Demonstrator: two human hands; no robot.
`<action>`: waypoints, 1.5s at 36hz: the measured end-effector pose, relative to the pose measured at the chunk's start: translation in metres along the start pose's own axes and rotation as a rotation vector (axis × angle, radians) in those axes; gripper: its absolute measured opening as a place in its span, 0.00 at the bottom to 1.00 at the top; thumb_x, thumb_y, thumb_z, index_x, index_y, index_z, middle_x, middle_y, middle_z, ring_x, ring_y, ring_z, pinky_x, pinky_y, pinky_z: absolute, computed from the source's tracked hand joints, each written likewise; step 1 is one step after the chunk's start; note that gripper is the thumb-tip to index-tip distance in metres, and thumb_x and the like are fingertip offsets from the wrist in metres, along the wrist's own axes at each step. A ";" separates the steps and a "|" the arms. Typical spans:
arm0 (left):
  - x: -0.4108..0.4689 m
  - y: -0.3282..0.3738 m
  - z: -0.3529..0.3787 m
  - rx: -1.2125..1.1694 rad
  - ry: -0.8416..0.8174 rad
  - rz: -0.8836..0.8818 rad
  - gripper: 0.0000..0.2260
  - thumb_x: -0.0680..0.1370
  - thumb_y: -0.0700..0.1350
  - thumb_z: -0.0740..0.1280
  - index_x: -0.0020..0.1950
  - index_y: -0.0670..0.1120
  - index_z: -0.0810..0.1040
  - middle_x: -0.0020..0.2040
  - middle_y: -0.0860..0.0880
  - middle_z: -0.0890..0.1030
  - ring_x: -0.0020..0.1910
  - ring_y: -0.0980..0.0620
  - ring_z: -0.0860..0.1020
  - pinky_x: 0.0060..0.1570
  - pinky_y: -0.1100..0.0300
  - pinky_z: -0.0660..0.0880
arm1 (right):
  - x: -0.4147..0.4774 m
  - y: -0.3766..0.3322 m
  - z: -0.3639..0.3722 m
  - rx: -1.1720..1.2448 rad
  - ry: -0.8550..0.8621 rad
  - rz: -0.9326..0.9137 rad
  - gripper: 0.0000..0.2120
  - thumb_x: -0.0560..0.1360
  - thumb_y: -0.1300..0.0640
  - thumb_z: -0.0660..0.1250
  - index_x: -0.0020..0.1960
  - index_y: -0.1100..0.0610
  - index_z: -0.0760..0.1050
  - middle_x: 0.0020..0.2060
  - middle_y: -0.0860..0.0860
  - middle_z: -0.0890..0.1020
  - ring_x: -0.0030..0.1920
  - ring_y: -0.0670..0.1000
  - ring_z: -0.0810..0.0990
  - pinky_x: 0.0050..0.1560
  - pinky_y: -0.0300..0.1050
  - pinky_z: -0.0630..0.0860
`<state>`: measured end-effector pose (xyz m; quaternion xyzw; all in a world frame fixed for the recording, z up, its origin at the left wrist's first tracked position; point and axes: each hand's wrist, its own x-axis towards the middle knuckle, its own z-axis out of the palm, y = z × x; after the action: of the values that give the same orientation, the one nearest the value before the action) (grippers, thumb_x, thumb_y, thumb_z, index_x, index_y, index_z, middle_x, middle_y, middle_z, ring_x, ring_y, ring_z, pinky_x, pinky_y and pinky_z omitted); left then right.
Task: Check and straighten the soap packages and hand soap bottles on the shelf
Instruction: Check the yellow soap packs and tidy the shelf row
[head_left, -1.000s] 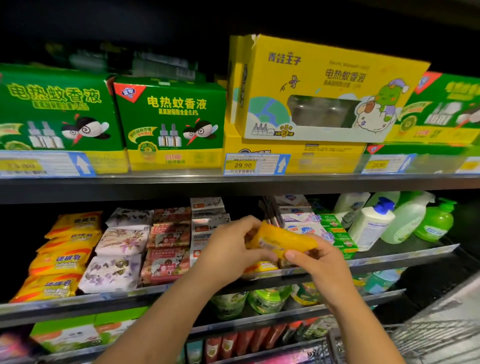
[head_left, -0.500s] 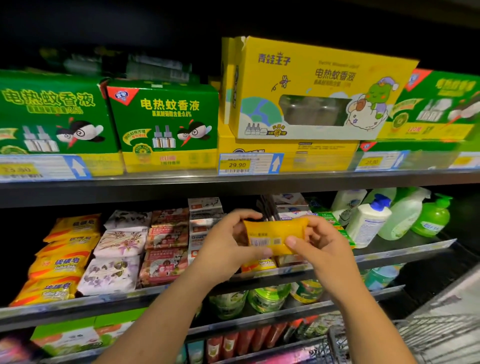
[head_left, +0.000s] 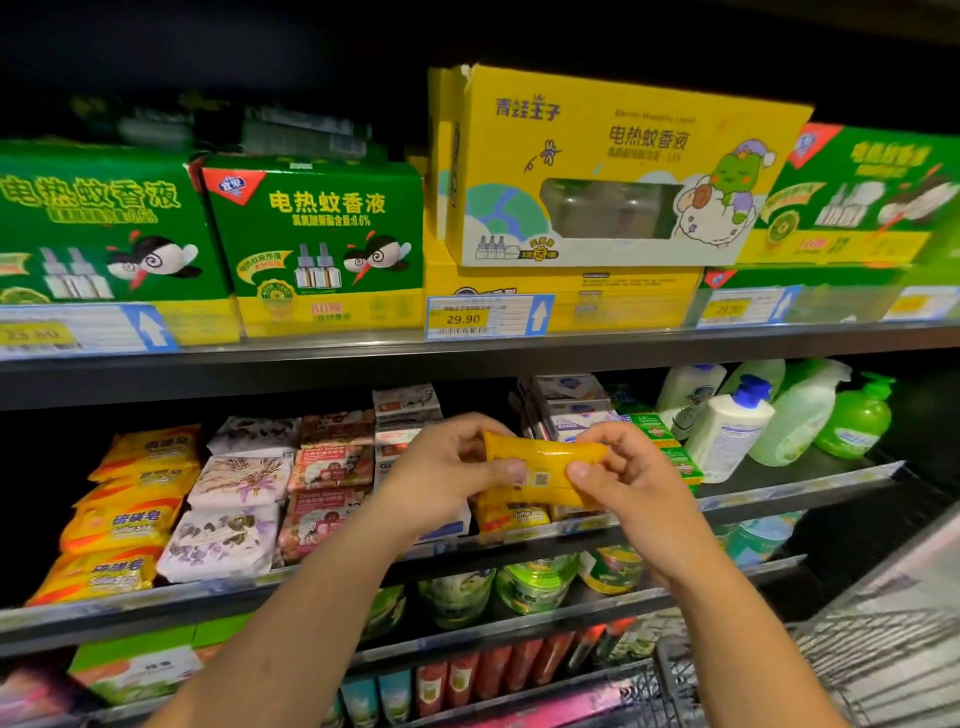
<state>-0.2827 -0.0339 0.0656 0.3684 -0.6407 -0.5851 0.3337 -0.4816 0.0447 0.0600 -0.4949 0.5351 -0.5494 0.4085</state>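
Both my hands pinching yellow soap pack (head_left: 543, 465), left hand (head_left: 447, 475), right hand (head_left: 623, 480); long axis lying sideways, shelf (head_left: 779, 491) slot just below, behind.

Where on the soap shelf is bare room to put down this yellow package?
Bare shelf lies in front of the white pump bottle and green hand soap bottle, and right of the green one. Left of the left hand gripping the yellow soap package, soap packages lie crowded in rows.
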 end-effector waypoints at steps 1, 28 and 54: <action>0.000 -0.002 -0.002 0.050 0.023 0.079 0.10 0.72 0.40 0.76 0.47 0.53 0.81 0.41 0.54 0.83 0.43 0.55 0.81 0.42 0.56 0.79 | 0.000 0.000 -0.002 -0.017 -0.008 -0.038 0.09 0.70 0.56 0.75 0.49 0.47 0.79 0.44 0.52 0.82 0.44 0.50 0.80 0.43 0.44 0.78; -0.032 -0.023 -0.086 1.112 0.173 0.226 0.29 0.75 0.65 0.67 0.73 0.60 0.65 0.63 0.56 0.74 0.61 0.54 0.71 0.56 0.56 0.70 | 0.044 0.013 0.095 -0.014 -0.178 0.087 0.13 0.79 0.61 0.67 0.62 0.49 0.76 0.57 0.49 0.82 0.53 0.46 0.83 0.49 0.39 0.79; -0.091 -0.112 -0.317 1.067 0.524 -0.287 0.24 0.77 0.56 0.70 0.72 0.59 0.69 0.69 0.51 0.73 0.72 0.47 0.62 0.66 0.47 0.60 | 0.064 0.044 0.295 -1.081 -0.548 -0.154 0.33 0.81 0.35 0.54 0.81 0.47 0.52 0.81 0.48 0.52 0.80 0.50 0.48 0.77 0.48 0.52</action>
<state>0.0445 -0.1199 -0.0159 0.6990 -0.6860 -0.1125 0.1676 -0.2072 -0.0762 0.0048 -0.7927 0.5763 -0.0806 0.1816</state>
